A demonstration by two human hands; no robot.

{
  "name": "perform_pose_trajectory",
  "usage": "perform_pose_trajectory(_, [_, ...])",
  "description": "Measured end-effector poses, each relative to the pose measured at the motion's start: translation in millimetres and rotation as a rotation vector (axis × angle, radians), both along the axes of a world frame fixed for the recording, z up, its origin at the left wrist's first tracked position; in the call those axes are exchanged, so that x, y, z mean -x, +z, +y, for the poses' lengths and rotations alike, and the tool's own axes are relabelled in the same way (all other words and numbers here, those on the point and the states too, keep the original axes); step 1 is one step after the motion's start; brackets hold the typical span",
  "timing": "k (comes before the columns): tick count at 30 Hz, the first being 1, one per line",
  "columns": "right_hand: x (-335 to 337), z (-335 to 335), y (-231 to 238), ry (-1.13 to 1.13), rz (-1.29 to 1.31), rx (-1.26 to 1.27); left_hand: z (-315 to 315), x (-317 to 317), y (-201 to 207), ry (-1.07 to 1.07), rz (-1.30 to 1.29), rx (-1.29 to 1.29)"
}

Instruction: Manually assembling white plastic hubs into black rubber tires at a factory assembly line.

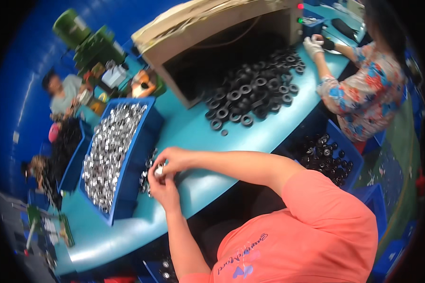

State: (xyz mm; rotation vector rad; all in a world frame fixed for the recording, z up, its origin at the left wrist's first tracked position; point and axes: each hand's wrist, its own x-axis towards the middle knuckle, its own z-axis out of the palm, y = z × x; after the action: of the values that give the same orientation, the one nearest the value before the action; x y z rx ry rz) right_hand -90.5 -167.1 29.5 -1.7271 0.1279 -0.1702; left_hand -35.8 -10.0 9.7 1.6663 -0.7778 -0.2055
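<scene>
Both of my hands meet over the turquoise table, just right of a blue bin point(148, 125) heaped with small shiny silver metal parts point(113, 153). Between the fingertips is a small whitish-silver piece point(159, 170), too blurred to name exactly. My left hand point(164, 192) closes on it from below, its fingers curled. From above, my right hand point(175, 159) pinches the same piece with bent fingers. Several small black and silver parts point(144, 181) lie on the table beside my left hand, partly hidden by it.
Black rings point(252, 92) lie piled before an open wooden box point(151, 52). A blue crate point(347, 141) of black round parts sits below the table's edge. At the far right, a co-worker's gloved hand point(312, 47) works. More people and a green machine point(97, 47) are at the left.
</scene>
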Motion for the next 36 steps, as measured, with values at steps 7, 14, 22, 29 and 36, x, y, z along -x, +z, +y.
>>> perform_pose_trajectory(7, [63, -62, 0, 0.002, 0.054, -0.458, -46, 31, 32, -0.329, 0.046, 0.031])
perform_pose_trajectory(14, [141, -80, 1, -0.34, -0.092, -0.663, -106, 66, 23, -0.608, 0.305, 0.13])
perform_pose_trajectory(22, [180, -111, -1, -0.6, 0.008, -0.372, -131, 95, 19, -0.662, 0.164, 0.048])
perform_pose_trajectory(29, [221, -225, 83, -1.55, -0.227, 0.668, -130, 74, -1, -0.644, 0.395, -0.027])
perform_pose_trajectory(36, [137, -94, 48, -0.628, -0.255, 0.919, -132, 60, 4, -0.757, 0.974, 0.219])
